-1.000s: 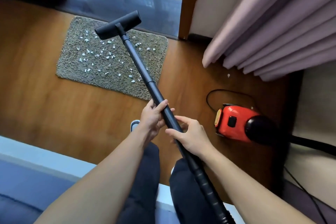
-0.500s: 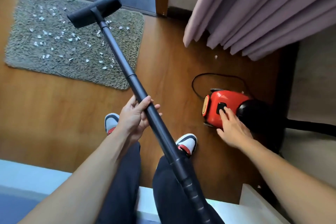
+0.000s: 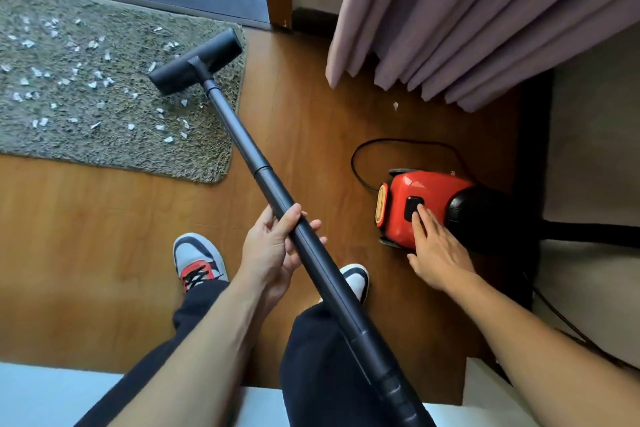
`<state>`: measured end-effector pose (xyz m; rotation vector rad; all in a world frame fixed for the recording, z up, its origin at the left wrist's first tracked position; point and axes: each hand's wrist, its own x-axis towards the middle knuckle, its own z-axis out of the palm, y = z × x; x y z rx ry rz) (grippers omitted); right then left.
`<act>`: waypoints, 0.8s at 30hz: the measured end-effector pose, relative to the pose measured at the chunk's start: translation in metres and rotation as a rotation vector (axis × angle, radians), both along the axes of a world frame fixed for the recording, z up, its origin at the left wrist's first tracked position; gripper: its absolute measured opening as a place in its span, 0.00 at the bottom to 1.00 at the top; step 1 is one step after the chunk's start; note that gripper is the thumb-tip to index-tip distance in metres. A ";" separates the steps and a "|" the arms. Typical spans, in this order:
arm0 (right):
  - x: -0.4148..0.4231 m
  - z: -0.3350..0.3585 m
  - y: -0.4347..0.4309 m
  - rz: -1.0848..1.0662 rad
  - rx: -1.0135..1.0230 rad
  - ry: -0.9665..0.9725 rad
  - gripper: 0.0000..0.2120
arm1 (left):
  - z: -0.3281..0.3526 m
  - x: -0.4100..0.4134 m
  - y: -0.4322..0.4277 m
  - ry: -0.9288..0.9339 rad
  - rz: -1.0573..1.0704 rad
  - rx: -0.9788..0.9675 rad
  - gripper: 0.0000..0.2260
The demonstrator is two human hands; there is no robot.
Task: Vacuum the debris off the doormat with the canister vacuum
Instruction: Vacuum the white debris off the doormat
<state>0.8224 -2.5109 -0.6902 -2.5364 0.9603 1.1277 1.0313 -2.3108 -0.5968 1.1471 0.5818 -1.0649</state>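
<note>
The left grip [image 3: 273,250] curls round the wand [image 3: 239,135], poising its floor head [image 3: 197,62] over the right edge of the doormat [image 3: 69,146] beside the debris [image 3: 93,74], while the right grip [image 3: 440,250], fingers straight, presses the button [image 3: 412,206] on the canister [image 3: 426,187] right of the doormat, probably to start suction.

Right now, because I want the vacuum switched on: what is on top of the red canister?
The right hand rests on the red canister, straight fingers touching its black button. The casing under the hand is covered.

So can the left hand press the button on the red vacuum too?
Probably not right now: the left hand grips the black tube, and fingers of the right hand lie on the button of the red vacuum.
</note>
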 end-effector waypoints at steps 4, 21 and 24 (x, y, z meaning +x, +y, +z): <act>-0.005 -0.016 0.000 0.058 -0.035 -0.081 0.44 | -0.010 -0.014 -0.004 0.018 0.017 -0.040 0.11; -0.038 -0.052 0.005 0.101 -0.160 -0.299 0.44 | -0.058 -0.066 0.007 -0.024 0.017 -0.083 0.16; -0.036 -0.054 0.006 0.051 -0.168 -0.317 0.45 | -0.059 -0.067 0.000 -0.017 0.008 -0.088 0.21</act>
